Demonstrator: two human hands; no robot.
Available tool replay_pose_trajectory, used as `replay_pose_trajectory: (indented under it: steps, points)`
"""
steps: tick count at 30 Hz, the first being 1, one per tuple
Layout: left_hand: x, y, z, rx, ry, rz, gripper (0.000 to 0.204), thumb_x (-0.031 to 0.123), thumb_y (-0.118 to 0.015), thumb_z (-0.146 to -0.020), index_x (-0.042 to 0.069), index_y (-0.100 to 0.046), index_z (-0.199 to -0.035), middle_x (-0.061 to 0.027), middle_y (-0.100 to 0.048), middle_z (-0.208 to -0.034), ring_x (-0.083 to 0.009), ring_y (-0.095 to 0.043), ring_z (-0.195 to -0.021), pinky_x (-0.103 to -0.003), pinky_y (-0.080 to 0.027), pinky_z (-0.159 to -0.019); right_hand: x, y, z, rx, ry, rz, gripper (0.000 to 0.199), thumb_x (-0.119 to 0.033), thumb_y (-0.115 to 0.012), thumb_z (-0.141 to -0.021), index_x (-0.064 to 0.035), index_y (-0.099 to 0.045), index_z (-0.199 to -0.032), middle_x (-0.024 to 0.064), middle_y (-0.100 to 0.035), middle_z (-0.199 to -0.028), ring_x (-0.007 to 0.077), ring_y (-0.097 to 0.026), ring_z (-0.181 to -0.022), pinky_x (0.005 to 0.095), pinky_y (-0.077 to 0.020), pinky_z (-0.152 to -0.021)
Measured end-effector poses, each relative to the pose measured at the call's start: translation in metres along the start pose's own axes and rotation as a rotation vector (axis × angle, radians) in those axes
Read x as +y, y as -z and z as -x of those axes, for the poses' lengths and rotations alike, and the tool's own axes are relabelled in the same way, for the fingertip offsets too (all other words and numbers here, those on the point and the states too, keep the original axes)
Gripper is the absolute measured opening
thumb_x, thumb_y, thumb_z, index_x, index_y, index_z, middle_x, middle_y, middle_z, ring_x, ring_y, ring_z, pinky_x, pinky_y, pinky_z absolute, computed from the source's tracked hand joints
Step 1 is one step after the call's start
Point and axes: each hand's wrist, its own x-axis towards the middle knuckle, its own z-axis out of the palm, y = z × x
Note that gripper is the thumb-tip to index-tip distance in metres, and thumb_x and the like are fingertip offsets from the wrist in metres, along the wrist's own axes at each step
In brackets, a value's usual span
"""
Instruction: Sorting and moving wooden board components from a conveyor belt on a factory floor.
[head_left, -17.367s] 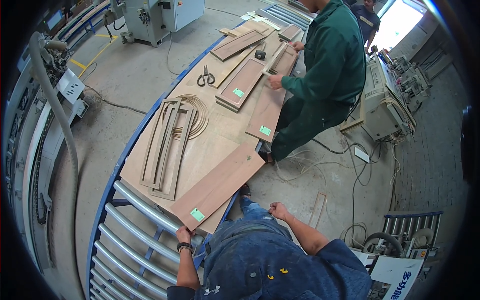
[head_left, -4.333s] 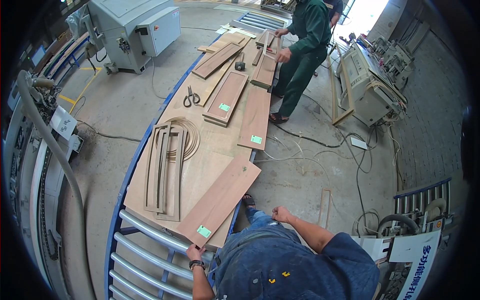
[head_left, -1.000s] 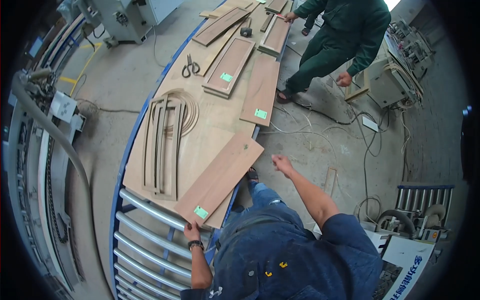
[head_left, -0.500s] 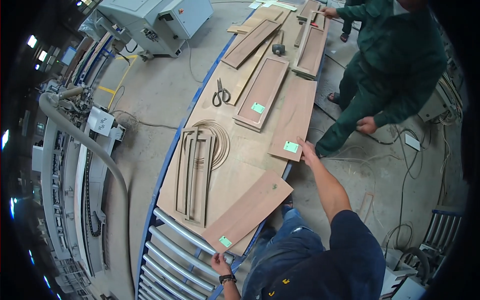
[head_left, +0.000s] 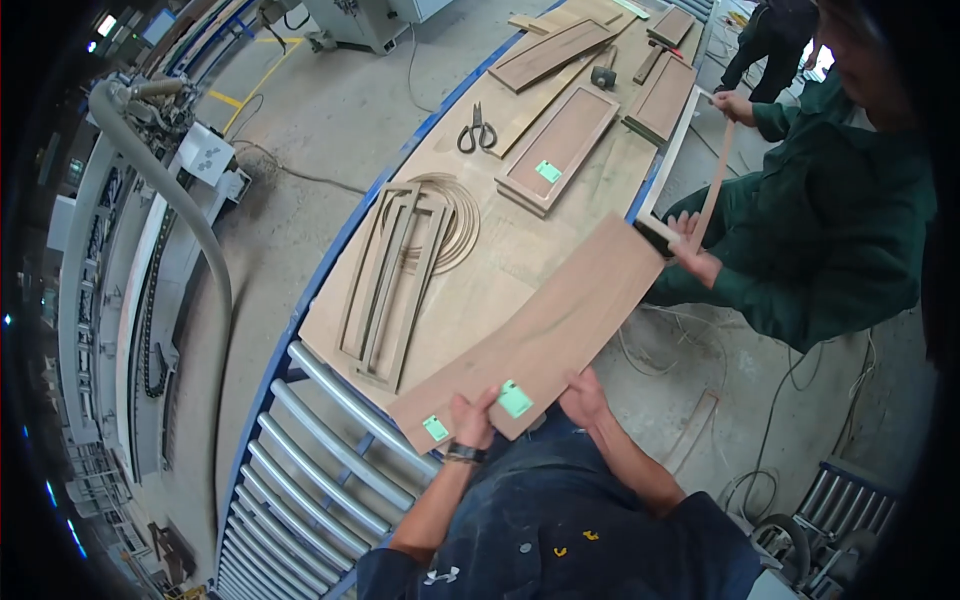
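Observation:
My right hand (head_left: 587,398) grips the right edge of a long brown wooden panel (head_left: 590,300), which carries a green label at its near end. My left hand (head_left: 474,420) is closed at that panel's near left corner, its thumb and fingers beside the label. Underneath, partly covered, lies a second brown panel (head_left: 462,385) with its own green label. Both panels slant across the near end of the table. To their left, thin rectangular wooden frames (head_left: 405,290) rest partly on a coil of thin strip (head_left: 460,225).
A person in green at the right holds a narrow rectangular frame (head_left: 720,175) beside the table. Farther up the board (head_left: 530,255) lie black scissors (head_left: 477,130), a mallet (head_left: 603,77) and stacked framed panels (head_left: 558,150). A roller conveyor (head_left: 330,440) adjoins the near left.
The labelled panel from the table's right edge has come toward me, over the near panel. My left hand has moved onto it. The person in green has lifted a frame off the table.

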Motion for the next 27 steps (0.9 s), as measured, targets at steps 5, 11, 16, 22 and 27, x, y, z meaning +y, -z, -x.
replay_pose_trajectory:
  steps: [5, 11, 16, 22, 27]
  points:
    - [-0.006, 0.116, 0.006, -0.080, 0.002, -0.018, 0.037, -0.002, -0.068, -0.076, -0.001, -0.050, -0.109, -0.0120, -0.063, -0.104, -0.0203, -0.062, -0.094, -0.035, -0.052, -0.084, 0.036, 0.011, 0.023, 0.083, -0.311, -0.103, 0.042, -0.011, -0.051, -0.090, -0.0015, -0.040, -0.130, 0.0130, -0.051, -0.127, 0.0276, -0.050, -0.118, 0.0438, -0.0394, -0.100]
    - [-0.008, 0.196, -0.006, -0.051, -0.023, -0.074, 0.044, 0.002, -0.069, -0.076, 0.000, -0.049, -0.116, -0.0110, -0.061, -0.109, -0.0202, -0.060, -0.098, -0.035, -0.050, -0.087, 0.101, 0.009, 0.031, 0.068, -0.622, 0.040, 0.037, -0.018, -0.053, -0.093, -0.0063, -0.044, -0.127, 0.0115, -0.055, -0.120, 0.0258, -0.056, -0.109, 0.0429, -0.0465, -0.093]
    - [0.014, 0.230, -0.019, 0.081, -0.030, -0.863, 0.035, 0.024, -0.069, -0.081, -0.002, -0.059, -0.102, -0.0110, -0.067, -0.090, -0.0228, -0.064, -0.076, -0.033, -0.051, -0.068, 0.098, 0.008, 0.028, -0.027, -0.703, 0.665, 0.026, -0.021, -0.060, -0.088, -0.0015, -0.058, -0.105, 0.0103, -0.065, -0.098, 0.0201, -0.066, -0.081, 0.0317, -0.0545, -0.066]
    - [0.013, 0.262, -0.017, 0.534, -0.322, -1.106, 0.060, 0.043, -0.060, -0.083, -0.009, -0.052, -0.113, -0.0270, -0.060, -0.106, -0.0377, -0.060, -0.094, -0.041, -0.047, -0.082, 0.051, 0.061, 0.021, 0.181, -0.237, 1.108, 0.025, -0.015, -0.063, -0.081, 0.0007, -0.062, -0.101, 0.0083, -0.065, -0.074, 0.0140, -0.062, -0.064, 0.0258, -0.0517, -0.056]
    - [-0.037, 0.309, -0.041, 0.453, 0.201, -0.741, 0.079, 0.046, -0.077, -0.065, -0.011, -0.053, -0.113, -0.0198, -0.062, -0.103, -0.0279, -0.058, -0.097, -0.037, -0.045, -0.085, 0.004, 0.089, -0.043, 0.224, 0.436, 1.742, 0.073, -0.033, -0.073, -0.069, 0.0033, -0.046, -0.126, 0.0213, -0.057, -0.116, 0.0322, -0.055, -0.107, 0.0371, -0.0435, -0.092]
